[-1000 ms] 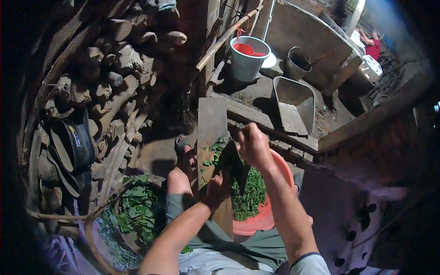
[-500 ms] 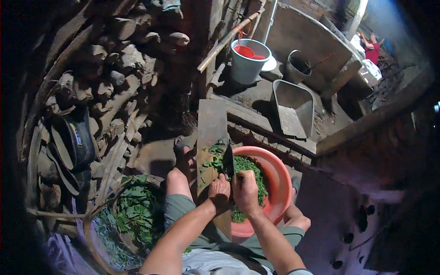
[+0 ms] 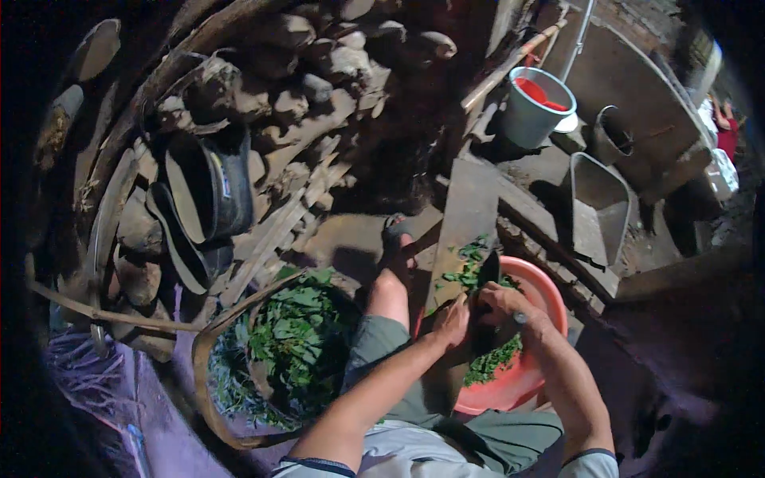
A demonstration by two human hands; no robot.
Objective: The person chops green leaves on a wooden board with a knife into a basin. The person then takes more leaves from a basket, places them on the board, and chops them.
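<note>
A narrow wooden board (image 3: 468, 199) slopes away between my legs, with cut green leaves (image 3: 468, 264) scattered on it. My left hand (image 3: 453, 320) is closed at the board, fingertips pressed on leafy greens right beside the blade; the bit under the fingers is mostly hidden. In my right hand (image 3: 504, 303) is a knife (image 3: 489, 272), its dark broad blade standing at the board's right edge. Directly right of the board, a pink basin (image 3: 551, 299) holds finely chopped greens (image 3: 496, 362), partly covered by my right hand and forearm.
Left of my leg stands a basket (image 3: 209, 374) heaped with whole green leaves (image 3: 299, 338). Stacked firewood (image 3: 319, 119) and black rubber-like containers (image 3: 211, 187) lie beyond. A grey bucket (image 3: 530, 119) and a metal scoop-shaped pan (image 3: 598, 211) are far right. Another person (image 3: 725, 131) shows at the far right edge.
My view has swung left, so the scene sits further right and more of the basket shows. The knife hand has turned, its handle end now pointing towards my right forearm.
</note>
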